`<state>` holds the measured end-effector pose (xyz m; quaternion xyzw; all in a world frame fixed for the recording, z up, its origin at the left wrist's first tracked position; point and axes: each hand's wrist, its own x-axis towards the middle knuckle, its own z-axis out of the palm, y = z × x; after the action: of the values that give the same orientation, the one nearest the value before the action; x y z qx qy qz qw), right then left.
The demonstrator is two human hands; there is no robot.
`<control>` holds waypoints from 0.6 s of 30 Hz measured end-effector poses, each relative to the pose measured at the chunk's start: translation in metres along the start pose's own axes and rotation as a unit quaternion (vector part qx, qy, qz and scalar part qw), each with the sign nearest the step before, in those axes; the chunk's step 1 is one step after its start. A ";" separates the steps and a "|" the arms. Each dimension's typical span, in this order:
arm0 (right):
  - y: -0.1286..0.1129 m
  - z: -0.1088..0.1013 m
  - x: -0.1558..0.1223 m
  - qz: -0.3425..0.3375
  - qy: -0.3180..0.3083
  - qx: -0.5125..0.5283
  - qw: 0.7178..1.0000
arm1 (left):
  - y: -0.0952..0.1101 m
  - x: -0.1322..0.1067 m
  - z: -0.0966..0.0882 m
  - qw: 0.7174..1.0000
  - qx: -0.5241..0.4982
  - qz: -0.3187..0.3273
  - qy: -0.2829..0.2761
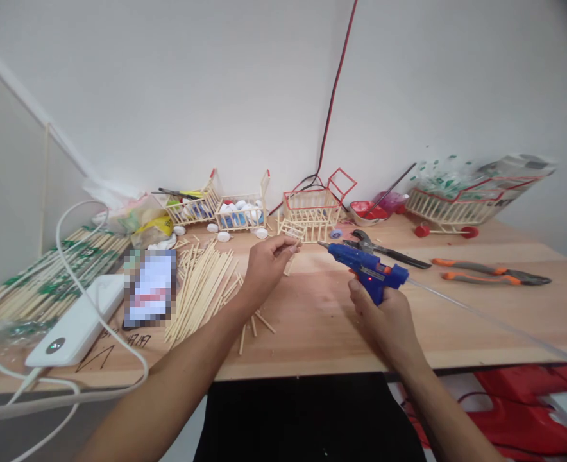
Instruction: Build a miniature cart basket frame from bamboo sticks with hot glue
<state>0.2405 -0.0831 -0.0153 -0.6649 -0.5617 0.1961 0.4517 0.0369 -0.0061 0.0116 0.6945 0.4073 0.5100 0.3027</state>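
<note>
My left hand (265, 264) is closed in a pinch on a short wooden stick (292, 251), held just above the wooden table (322, 321). My right hand (384, 317) grips a blue hot glue gun (366, 267). Its nozzle points left toward the stick, a short gap away. A clear glue stick trails from the back of the gun to the right. A small stick-built basket with red trim (312, 212) stands just behind the two hands.
A loose pile of wooden sticks (201, 285) lies to the left beside a phone (149, 287) and a white power bank (79, 321) with cable. Bundled sticks (47, 282) sit far left. Pliers (387, 250), orange-handled cutters (490, 274) and more stick baskets (461, 199) lie right and behind.
</note>
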 end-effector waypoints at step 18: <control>0.067 -0.116 0.042 0.054 0.098 -0.444 0.889 | 0.001 -0.001 0.002 1.000 0.004 -0.003 0.006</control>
<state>0.3800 -0.0855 0.0001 -0.8414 -0.5057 -0.1157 0.1513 0.0388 -0.0075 0.0118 0.6914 0.4133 0.5116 0.2990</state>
